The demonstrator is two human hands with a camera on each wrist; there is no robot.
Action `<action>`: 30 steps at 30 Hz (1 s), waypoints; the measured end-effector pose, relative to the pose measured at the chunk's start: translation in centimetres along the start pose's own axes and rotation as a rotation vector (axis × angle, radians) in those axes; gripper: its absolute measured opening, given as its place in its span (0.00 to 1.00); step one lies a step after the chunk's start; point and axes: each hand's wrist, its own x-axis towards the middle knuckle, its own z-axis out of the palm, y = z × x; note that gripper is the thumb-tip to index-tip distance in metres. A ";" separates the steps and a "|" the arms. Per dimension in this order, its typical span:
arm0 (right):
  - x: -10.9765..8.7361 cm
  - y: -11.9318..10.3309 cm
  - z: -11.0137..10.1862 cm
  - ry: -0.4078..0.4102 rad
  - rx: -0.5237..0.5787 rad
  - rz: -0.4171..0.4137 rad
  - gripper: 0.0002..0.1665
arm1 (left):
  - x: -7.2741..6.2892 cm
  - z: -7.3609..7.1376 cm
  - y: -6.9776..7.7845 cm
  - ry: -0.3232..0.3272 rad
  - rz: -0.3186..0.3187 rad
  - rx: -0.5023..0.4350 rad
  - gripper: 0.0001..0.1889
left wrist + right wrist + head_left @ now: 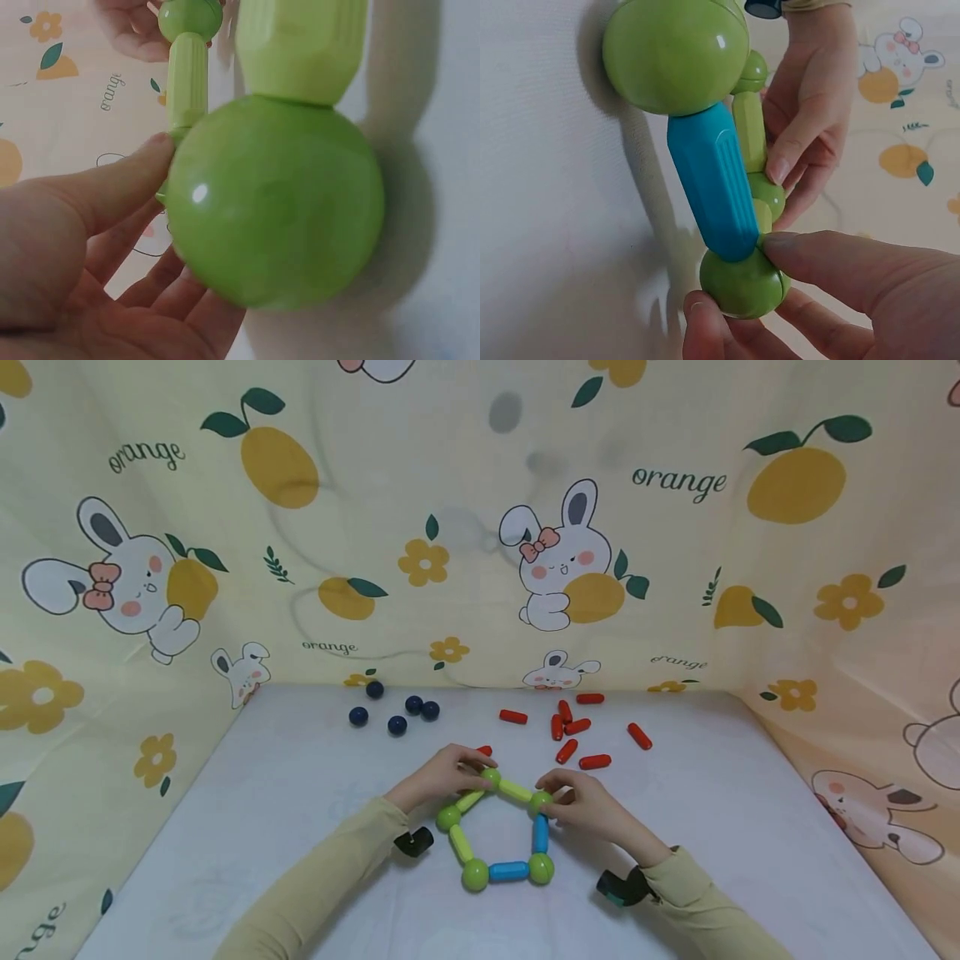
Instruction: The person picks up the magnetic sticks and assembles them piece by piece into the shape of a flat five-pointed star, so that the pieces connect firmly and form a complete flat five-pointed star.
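From the head view, we see a five-sided ring (461,843) lying on a white table (300,802): green balls at its corners, joined by three yellow-green rods (515,790) and two blue rods (508,871). The left hand (448,772) pinches the far green ball (491,779), and the right hand (587,806) pinches its neighbour, the right green ball (541,802), where a yellow-green rod meets a blue one. Both sleeves (322,881) are pale, with a black device at each wrist. Behind the ring we count five dark blue balls (397,725) towards the left and a scatter of red rods (595,762) towards the right, one partly hidden behind the left hand. A cloth (450,452) printed with rabbits and oranges hangs beyond.

In the left wrist view, a large near green ball (277,202) with a yellow-green rod above it covers much of the grip; we see the left thumb reaching past its edge, the other fingers bent below, and the right hand at another ball higher up.

In the right wrist view, we find the right thumb and fingers closed round the right green ball at the end of a blue rod. Across from it, the left thumb presses beside the far green ball.
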 end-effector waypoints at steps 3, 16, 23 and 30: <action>0.1 0.0 0.1 0.005 -0.004 0.003 0.21 | 0.0 0.1 -0.2 -0.002 -0.003 -0.013 0.18; -0.3 0.1 -0.2 -0.044 -0.004 0.021 0.20 | -5.7 -1.7 -1.1 0.051 -0.097 0.046 0.18; 0.0 0.2 0.2 -0.031 -0.005 0.007 0.19 | -8.7 -0.2 -2.4 0.098 -0.054 -0.097 0.17; 0.6 0.0 1.0 -0.026 0.003 -0.020 0.19 | -9.0 -0.3 -3.6 0.167 -0.007 -0.112 0.16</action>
